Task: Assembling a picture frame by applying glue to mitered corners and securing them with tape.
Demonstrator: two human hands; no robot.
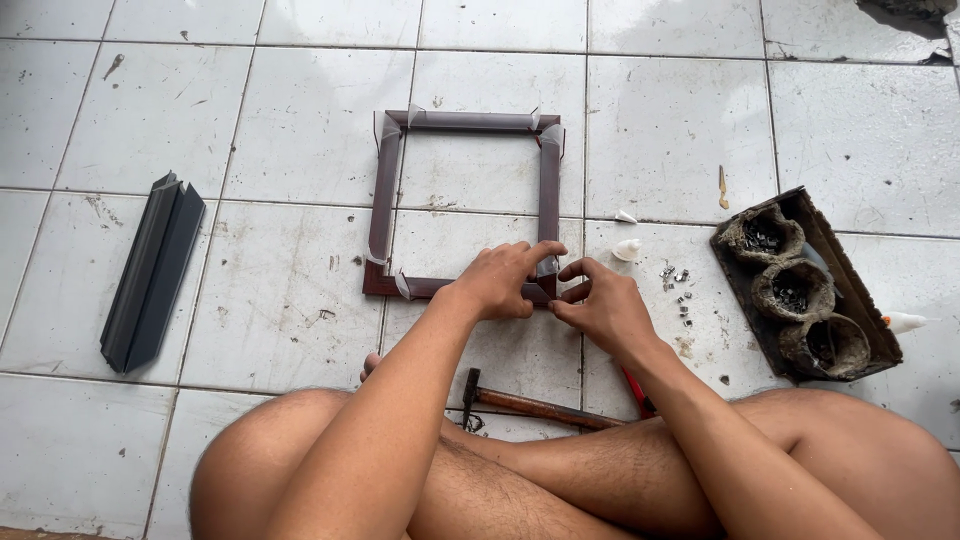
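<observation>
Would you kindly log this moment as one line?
left hand: on dark brown square frame, near-right corner | right hand: same corner | wooden-handled hammer: on tiled floor

A makeshift floor workshop: worn white floor tiles (280,300), a hammer (530,405), and a tray of small fasteners (805,285).

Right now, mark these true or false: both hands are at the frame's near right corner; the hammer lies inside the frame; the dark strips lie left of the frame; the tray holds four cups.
1. Both hands, left hand and right hand, are at the near right corner of the frame: true.
2. The hammer lies inside the frame: false, it lies outside, by the legs.
3. The dark strips lie left of the frame: true.
4. The tray holds four cups: false, three.
</observation>
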